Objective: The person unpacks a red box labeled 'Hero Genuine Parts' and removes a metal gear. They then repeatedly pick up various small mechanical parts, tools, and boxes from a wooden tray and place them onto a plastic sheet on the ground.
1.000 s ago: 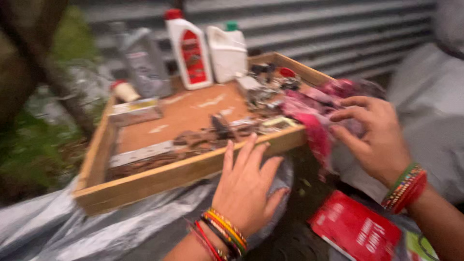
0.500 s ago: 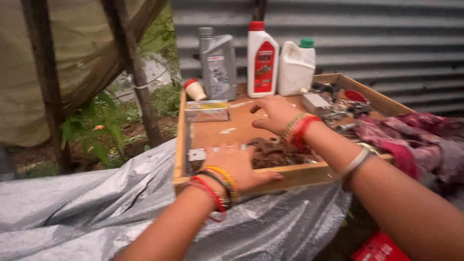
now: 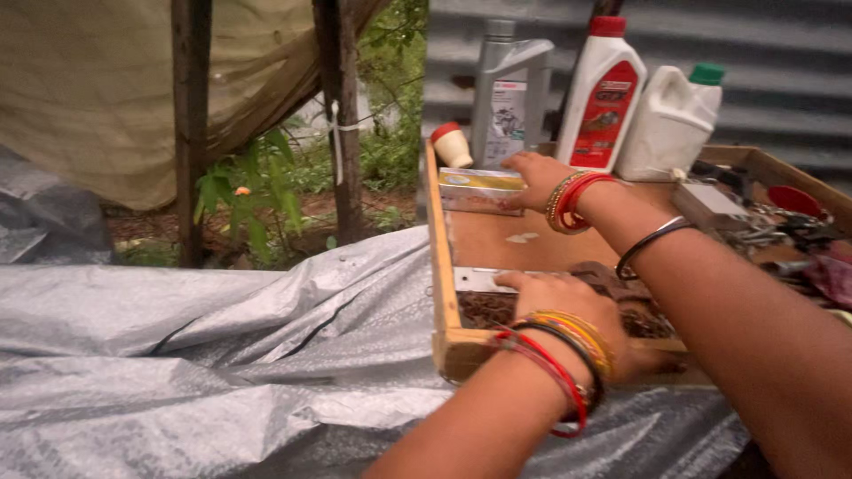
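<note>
From the left I see the grey tarpaulin (image 3: 222, 355) and then the wooden tray (image 3: 439, 257) lying on it, where my left hand (image 3: 555, 302) lies flat and open on the near corner, gripping nothing. Further back my right hand (image 3: 532, 177) rests loosely open on a small yellow box (image 3: 479, 189) at the tray's far left corner. Three bottles, grey (image 3: 504, 93), red-and-white (image 3: 602, 93) and white (image 3: 670, 129), stand behind it.

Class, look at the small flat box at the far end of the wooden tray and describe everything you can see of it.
The small box is a flat, oblong carton, seemingly cardboard, with a yellow-green top and pale side. It lies flat in the far left corner of the wooden tray, against its rim, below the grey bottle. The right hand rests its fingers on the box's right end.
</note>
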